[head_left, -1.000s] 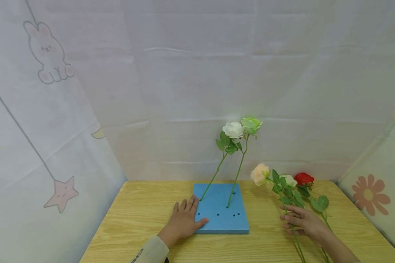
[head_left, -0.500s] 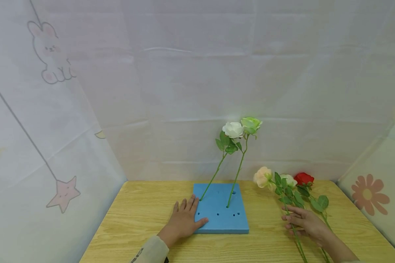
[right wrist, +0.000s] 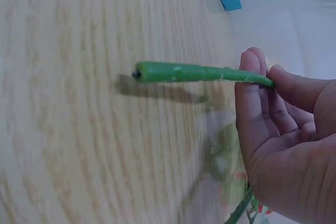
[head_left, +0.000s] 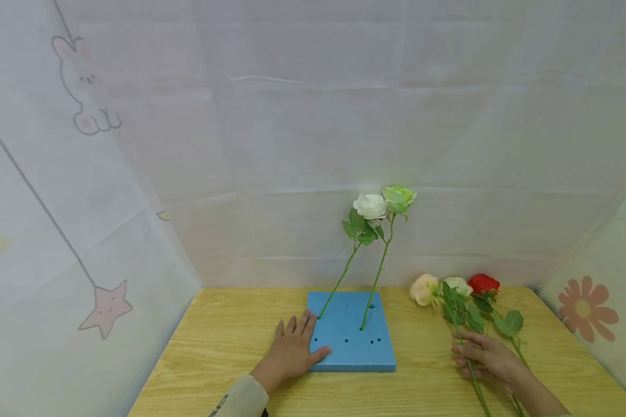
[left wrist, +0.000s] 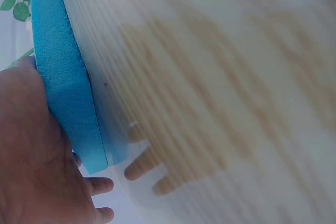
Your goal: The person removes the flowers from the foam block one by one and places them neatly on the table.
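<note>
A peach rose (head_left: 424, 289) is pinched by its green stem in my right hand (head_left: 485, 356), between thumb and fingers. In the right wrist view the cut end of that stem (right wrist: 173, 72) points away from the fingers, above the wooden table. My left hand (head_left: 291, 350) rests flat on the left side of a blue foam block (head_left: 352, 358), fingers straight and thumb over the front part. Two roses stand tilted in holes of the block: a white rose (head_left: 370, 206) and a light green rose (head_left: 399, 198). Several small holes show in its top.
Beside my right hand lie a cream-white rose (head_left: 457, 285) and a red rose (head_left: 483, 284), their stems running toward the front edge. A white cloth backdrop (head_left: 292, 145) with printed figures encloses the wooden table (head_left: 214, 347) at the back and sides.
The peach rose's head has shifted right and slightly down, closer to the cream-white rose. My right hand has moved slightly right with the stem. My left hand stays on the block.
</note>
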A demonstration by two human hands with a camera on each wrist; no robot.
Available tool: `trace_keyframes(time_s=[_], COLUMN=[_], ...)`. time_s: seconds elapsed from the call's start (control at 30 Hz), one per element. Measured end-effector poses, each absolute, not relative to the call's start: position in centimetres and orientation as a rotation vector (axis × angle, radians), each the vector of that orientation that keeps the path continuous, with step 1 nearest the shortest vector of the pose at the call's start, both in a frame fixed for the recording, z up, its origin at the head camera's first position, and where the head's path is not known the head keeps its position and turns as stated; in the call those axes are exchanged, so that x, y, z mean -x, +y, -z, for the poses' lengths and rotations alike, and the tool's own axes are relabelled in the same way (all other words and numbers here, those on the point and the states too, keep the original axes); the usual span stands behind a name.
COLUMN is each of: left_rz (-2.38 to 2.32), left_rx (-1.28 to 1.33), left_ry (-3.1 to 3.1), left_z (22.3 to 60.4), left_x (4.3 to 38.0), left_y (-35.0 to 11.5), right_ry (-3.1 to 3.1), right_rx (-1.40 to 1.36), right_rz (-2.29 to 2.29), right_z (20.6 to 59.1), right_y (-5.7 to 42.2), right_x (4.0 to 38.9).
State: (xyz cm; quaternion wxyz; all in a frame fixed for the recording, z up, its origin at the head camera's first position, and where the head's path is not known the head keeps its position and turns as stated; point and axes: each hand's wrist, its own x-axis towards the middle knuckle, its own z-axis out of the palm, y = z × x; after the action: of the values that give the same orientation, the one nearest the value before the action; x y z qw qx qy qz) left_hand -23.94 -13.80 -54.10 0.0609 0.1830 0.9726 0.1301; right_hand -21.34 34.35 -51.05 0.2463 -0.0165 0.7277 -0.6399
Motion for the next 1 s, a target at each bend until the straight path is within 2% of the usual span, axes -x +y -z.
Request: trace_keyframes(time_s=[0.53,1.0], left_rz=[-0.409,-0.442], left_rx=[-0.536,-0.552], left_ry=[2.941,2.925], left_z=[54.8,53.8], left_x=[24.4,23.9], left_y=[-13.9,-13.8], right_ry=[2.009,2.098], right_rx=[-0.061,-0.145], right_rz=[1.723,1.650], right_z=[52.3,51.5], right_y=[34.5,34.4], right_x=[21.8,21.5])
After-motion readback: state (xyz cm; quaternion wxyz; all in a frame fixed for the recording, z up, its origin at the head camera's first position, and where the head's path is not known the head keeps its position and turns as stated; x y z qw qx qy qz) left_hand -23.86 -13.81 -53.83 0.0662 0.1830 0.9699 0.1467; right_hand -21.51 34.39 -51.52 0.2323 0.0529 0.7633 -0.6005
